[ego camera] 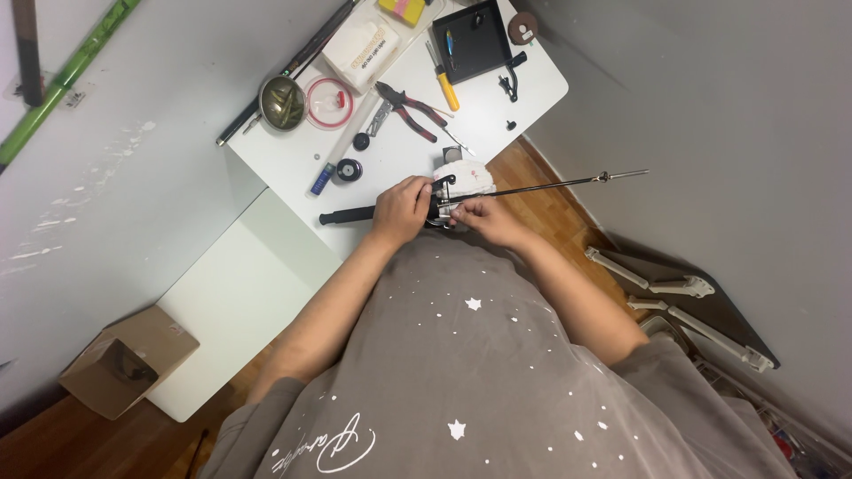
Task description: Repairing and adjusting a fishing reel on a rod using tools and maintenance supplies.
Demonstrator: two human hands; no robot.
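Gripping the black fishing rod [497,192] with the left hand [401,209], fingers wrapped tight around it just beside the reel [444,202]. Pinching at the reel with the right hand [488,218], fingertips drawn together. Lying across the white table [293,160] near its front edge, tip overhanging toward 3 o'clock. Resting at 12 o'clock, red-handled pliers [410,107]; bare tabletop at 9 o'clock.

A grey short-sleeved shirt with white stars and script.
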